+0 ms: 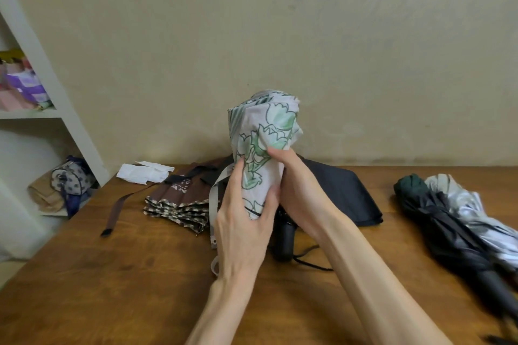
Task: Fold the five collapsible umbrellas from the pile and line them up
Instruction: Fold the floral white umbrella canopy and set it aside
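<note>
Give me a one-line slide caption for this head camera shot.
Mid-fold: left hand and right hand grip the floral umbrella above the table; brown umbrella and black umbrella lie behind.

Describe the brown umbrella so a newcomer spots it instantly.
On the wooden table, look just left of the left hand gripping the floral umbrella. The brown umbrella lies flat there; unlike the black umbrella beside it, it has checkered trim.

A white shelf unit (70,117) stands against a beige wall (252,22). Its upper shelf holds purple and pink packages (25,87); its lower shelf holds a small patterned bag (73,178) beside a beige bundle (46,194). Just right of the unit, a wooden table (126,274) carries a folded white cloth (144,172).
</note>
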`<state>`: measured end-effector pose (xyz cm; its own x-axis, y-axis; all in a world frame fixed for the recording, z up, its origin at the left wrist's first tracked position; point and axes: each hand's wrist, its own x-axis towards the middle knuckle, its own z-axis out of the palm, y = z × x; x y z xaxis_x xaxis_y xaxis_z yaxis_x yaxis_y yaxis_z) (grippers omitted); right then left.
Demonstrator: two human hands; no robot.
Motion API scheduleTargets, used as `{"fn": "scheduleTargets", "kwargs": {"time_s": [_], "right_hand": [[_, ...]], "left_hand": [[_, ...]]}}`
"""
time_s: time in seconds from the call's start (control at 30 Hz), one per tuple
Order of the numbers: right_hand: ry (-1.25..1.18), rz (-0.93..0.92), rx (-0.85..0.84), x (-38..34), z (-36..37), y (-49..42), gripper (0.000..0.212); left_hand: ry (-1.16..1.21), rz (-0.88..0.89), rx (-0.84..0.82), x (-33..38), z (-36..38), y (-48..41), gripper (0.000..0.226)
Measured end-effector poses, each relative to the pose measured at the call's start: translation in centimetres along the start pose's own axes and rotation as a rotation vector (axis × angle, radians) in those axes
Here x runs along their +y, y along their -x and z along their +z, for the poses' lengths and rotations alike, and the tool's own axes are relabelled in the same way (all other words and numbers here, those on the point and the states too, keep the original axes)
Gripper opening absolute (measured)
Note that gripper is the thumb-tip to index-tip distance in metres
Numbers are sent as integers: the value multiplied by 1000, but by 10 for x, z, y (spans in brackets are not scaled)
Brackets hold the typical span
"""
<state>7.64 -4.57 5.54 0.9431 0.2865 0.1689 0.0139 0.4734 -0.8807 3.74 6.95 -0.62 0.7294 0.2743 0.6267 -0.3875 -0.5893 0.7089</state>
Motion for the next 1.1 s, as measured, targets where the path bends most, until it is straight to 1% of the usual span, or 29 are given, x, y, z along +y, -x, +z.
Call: {"fn": "scheduleTargets", "kwargs": {"time_s": [0.07, 0.13, 0.23, 0.27, 0.3, 0.37, 0.4, 0.47, 0.5, 0.53, 0.57, 0.63, 0.7, 0.73, 0.77, 0.87, 0.9, 0.93, 1.03, 1.1], "right_hand": [[178, -48, 42, -4, -3, -2, 39], [404, -163, 182, -11, -8, -3, 25], [679, -362, 396, -18, -25, -3, 19], [754, -400, 441, -19, -32, -2, 25], [835, -429, 472, -20, -40, -2, 34], [939, -441, 477, -21, -53, -2, 57], [933, -419, 452, -23, -57, -2, 66], [827, -325, 389, -28, -60, 0, 80], [742, -277, 355, -29, -60, 1, 85], [650, -240, 317, -30, -58, 2, 88], [571, -216, 282, -30, -56, 3, 89], [470, -217, 253, -27, -53, 3, 81], [437, -240, 288, -24, -51, 1, 66], [424, -249, 308, -24, -51, 0, 62], [410, -252, 320, -23, -52, -1, 63], [368, -251, 299, -24, -58, 0, 84], [366, -252, 286, -26, -60, 1, 88], [389, -255, 274, -29, -61, 2, 86], [519, -245, 315, -39, -63, 6, 55], [530, -223, 338, -46, -63, 9, 38]], "left_hand": [[131, -93, -24, -5, -5, -5, 68], [289, -187, -39, -2, -12, -7, 64], [472, -281, -83, 0, -22, -9, 53], [512, -302, -111, -2, -26, -11, 49], [545, -317, -137, -7, -30, -13, 46], [586, -318, -191, -12, -38, -18, 46], [602, -307, -205, -14, -41, -20, 45], [656, -297, -219, -17, -45, -21, 42], [700, -313, -224, -19, -46, -22, 46], [727, -331, -229, -20, -47, -22, 56], [731, -340, -236, -22, -47, -23, 63], [697, -332, -234, -26, -46, -24, 60], [644, -328, -220, -27, -46, -25, 56], [620, -322, -209, -27, -45, -25, 56], [604, -318, -196, -29, -43, -25, 56], [575, -328, -154, -31, -40, -24, 53], [564, -332, -143, -31, -40, -24, 52], [558, -335, -133, -31, -41, -24, 52], [539, -343, -123, -33, -44, -26, 54], [531, -338, -129, -34, -46, -27, 53]]}}
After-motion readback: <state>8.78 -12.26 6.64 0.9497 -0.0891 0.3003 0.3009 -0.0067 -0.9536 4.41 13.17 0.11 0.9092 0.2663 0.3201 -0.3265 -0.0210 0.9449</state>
